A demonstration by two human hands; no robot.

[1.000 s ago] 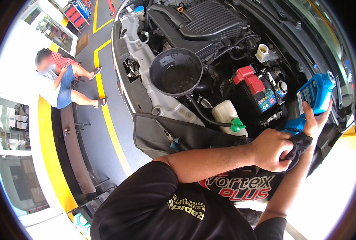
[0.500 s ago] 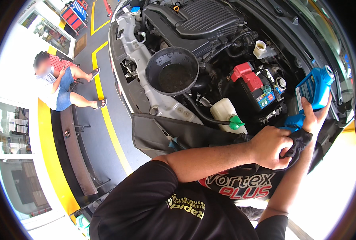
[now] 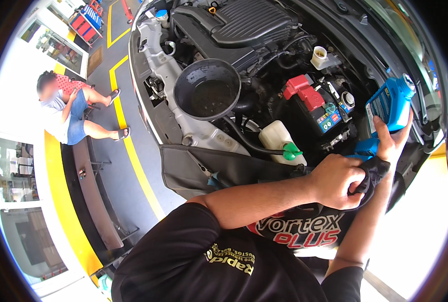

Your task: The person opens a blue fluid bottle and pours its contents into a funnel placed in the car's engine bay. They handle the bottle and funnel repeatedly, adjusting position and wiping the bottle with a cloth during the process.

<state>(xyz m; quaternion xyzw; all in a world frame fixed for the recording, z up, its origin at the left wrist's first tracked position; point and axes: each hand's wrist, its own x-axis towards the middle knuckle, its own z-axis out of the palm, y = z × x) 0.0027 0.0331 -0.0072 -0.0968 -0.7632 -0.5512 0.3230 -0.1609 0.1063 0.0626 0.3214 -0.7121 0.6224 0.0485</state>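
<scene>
My left hand (image 3: 335,181) is closed round a bunched black cloth (image 3: 375,173), pressing it against my right wrist. Beyond it my right hand (image 3: 392,143) reaches up with thumb and fingers stretched apart. Its fingers overlap the lower part of a blue plastic bottle (image 3: 397,103) with an uncapped-looking pale mouth; whether they touch it I cannot tell. A second blue container (image 3: 366,147) shows beside that hand, partly hidden by it.
The open engine bay holds a black funnel pan (image 3: 207,90), a battery (image 3: 319,113) with a red terminal cover (image 3: 303,90), and a white reservoir (image 3: 277,138) with a green cap. A dark fender cover (image 3: 184,163) drapes the front edge. A person (image 3: 68,108) sits at left.
The whole view has shifted slightly, moving the engine bay left and up in the picture. Both hands, the cloth and the bottle keep nearly the same positions relative to one another.
</scene>
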